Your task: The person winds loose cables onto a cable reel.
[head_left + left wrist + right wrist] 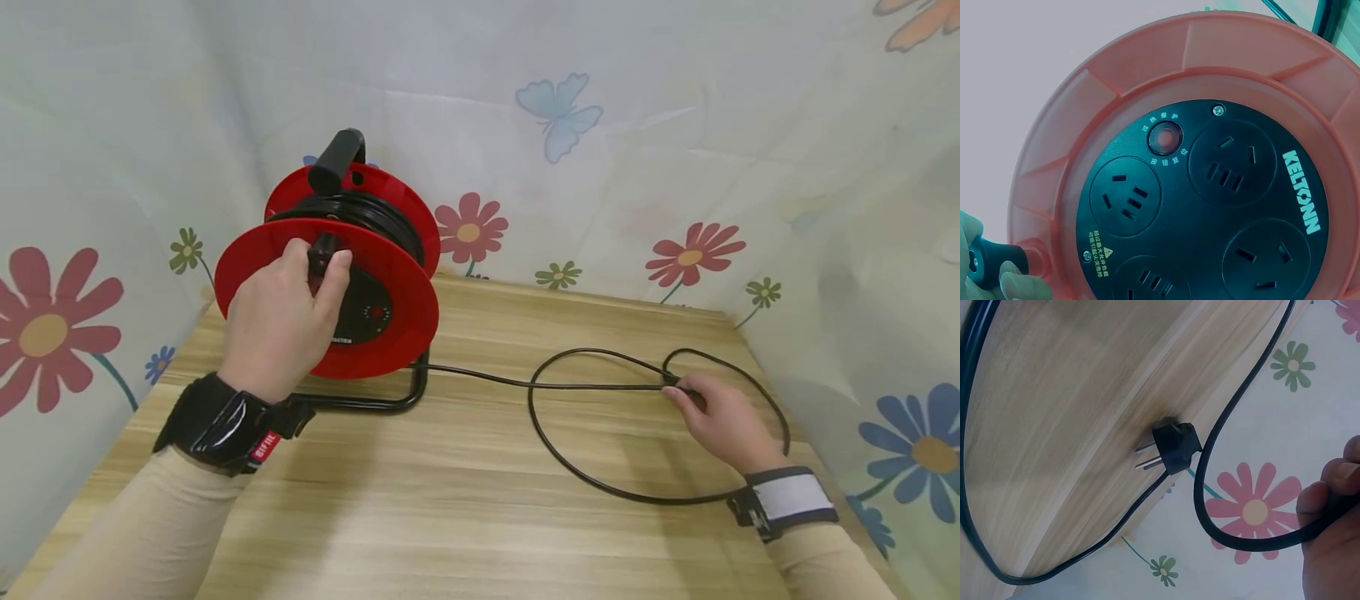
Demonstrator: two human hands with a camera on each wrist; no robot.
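Note:
A red cable reel [408, 312] with black cable wound on its drum [367, 208] stands upright on its black frame at the left. My left hand [281, 325] grips the black winding knob [999, 264] near the rim of the reel's front disc. Sockets and a red button [1165, 138] fill the black face in the left wrist view. On the right, my right hand [723, 421] holds the black cable [480, 375] between thumb and curled fingers. From there the cable runs to the reel's underside. A three-pin plug [1175, 448] on the cable's end shows in the right wrist view.
Loose cable [558, 458] lies in a wide loop across the right of the wooden tabletop [450, 517]. A flower-printed curtain [637, 125] closes in the back and both sides. The reel's black carrying handle [337, 162] rises above the drum.

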